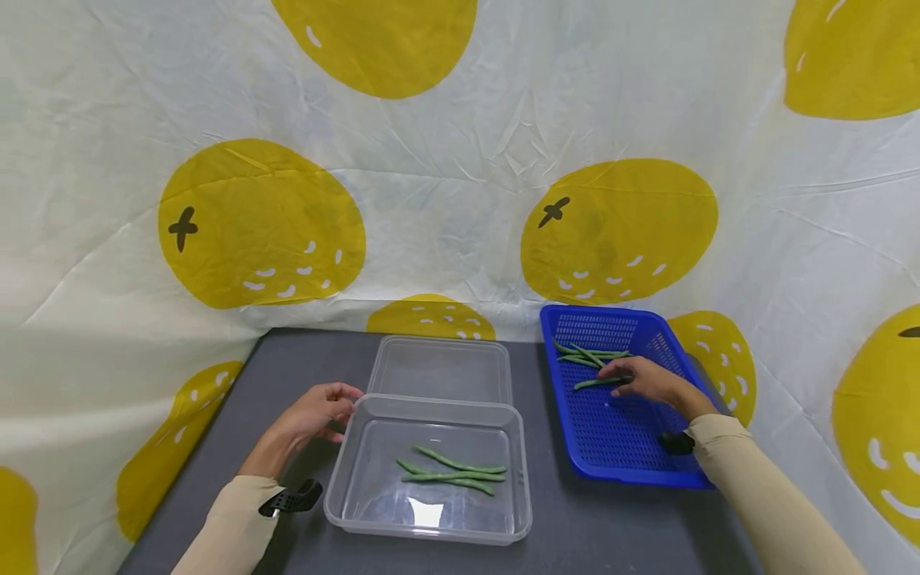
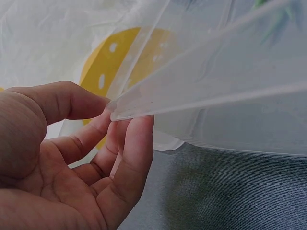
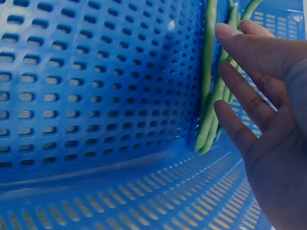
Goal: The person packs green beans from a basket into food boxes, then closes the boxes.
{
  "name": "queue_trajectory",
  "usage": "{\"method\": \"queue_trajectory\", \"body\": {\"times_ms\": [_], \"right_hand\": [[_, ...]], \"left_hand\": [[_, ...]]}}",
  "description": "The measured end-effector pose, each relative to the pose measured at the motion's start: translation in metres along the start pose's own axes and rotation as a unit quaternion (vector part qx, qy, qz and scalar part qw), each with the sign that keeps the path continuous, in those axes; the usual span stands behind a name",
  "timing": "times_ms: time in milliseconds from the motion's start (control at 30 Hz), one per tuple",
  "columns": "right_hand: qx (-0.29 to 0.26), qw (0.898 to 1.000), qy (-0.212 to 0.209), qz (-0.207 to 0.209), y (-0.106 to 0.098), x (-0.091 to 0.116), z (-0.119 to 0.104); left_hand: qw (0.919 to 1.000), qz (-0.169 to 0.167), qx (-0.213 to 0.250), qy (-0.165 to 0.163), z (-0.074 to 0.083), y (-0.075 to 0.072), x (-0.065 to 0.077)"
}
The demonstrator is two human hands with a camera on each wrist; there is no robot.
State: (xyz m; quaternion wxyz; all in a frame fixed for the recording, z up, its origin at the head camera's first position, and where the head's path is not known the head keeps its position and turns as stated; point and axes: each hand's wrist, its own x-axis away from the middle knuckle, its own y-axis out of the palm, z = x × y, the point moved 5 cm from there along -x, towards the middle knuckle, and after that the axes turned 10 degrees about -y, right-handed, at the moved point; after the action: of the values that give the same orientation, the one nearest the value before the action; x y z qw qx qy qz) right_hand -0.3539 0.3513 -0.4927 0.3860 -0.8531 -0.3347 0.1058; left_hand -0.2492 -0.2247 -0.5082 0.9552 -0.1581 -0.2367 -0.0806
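Note:
At the left, my left hand [image 1: 311, 417] pinches the rear left corner of a clear plastic container [image 1: 335, 479]; the left wrist view has thumb and fingertips at its rim [image 2: 158, 108]. Several green beans [image 1: 456, 477] lie crossed on the container's floor. Over to the right, my right hand [image 1: 645, 382] reaches into a blue perforated basket [image 1: 563, 415]. Its fingers are spread and slightly bent, close over more green beans [image 3: 209, 115] along the basket's far side. One bean [image 1: 591, 383] lies apart from that bunch, beneath the fingertips.
Behind the container, a clear flat lid [image 1: 440, 367] lies on the dark grey table [image 1: 287, 363]. A white cloth [image 1: 446, 239] with yellow fruit prints hangs behind and at both sides. The basket stands near the table's right side.

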Motion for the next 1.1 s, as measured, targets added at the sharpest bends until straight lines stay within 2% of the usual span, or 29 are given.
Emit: {"method": "queue_trajectory", "body": {"times_ms": [400, 667, 900, 1100], "right_hand": [[0.022, 0.999, 0.024, 0.005, 0.002, 0.003, 0.015], [0.081, 0.997, 0.017, -0.001, 0.002, 0.006, 0.013], [0.095, 0.995, 0.006, 0.004, 0.005, 0.007, 0.012], [0.184, 0.982, -0.025, -0.013, 0.008, 0.000, 0.008]], "left_hand": [[1.0000, 0.002, 0.002, -0.003, -0.001, -0.001, -0.002], [1.0000, 0.001, 0.000, 0.004, -0.001, 0.001, 0.001], [1.0000, 0.004, -0.002, 0.003, -0.001, 0.001, 0.001], [1.0000, 0.005, -0.002, -0.002, -0.002, 0.001, -0.001]]}}
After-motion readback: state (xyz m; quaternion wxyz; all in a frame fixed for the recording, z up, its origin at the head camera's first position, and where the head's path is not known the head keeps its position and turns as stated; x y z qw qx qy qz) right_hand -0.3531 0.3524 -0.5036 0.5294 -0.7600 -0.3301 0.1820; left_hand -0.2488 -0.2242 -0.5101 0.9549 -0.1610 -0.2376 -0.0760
